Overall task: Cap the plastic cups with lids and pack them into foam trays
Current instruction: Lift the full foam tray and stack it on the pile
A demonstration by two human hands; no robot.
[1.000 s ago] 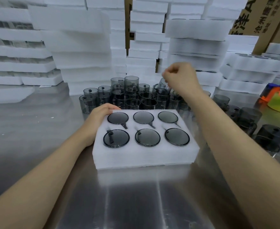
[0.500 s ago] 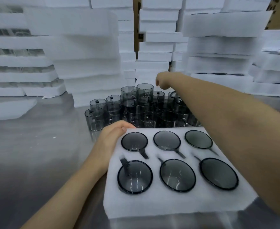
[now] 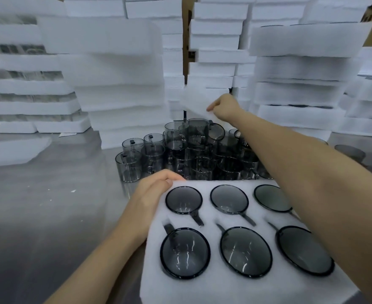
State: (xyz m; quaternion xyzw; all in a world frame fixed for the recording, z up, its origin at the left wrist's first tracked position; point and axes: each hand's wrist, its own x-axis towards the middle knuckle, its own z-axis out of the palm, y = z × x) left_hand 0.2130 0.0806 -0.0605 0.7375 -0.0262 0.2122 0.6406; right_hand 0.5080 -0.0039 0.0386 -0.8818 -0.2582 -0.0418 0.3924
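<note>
- Foam tray, one: it sits nearest us on the steel table with all six pockets filled, three cups to a row.
- Capped cups, six: dark lids sit level with the foam, and each handle lies in its slot.
- Left hand: our fingers curl over the tray's far left corner, thumb on top, holding it steady.
- Right hand: stretched past the tray, our fingers pinched tight on the near edge of a thin white foam sheet, raised above the loose cups.
- Loose cups, many: smoky grey, crowded just behind the tray, most without lids as far as we can tell.
- Foam stacks, many: they wall off the back of the table.
- Handling note, our judgement: the sheet looks meant as the tray's cover. We should lift it clear of the cup rims, square it to the tray's edges and keep our left hand bracing.
</note>
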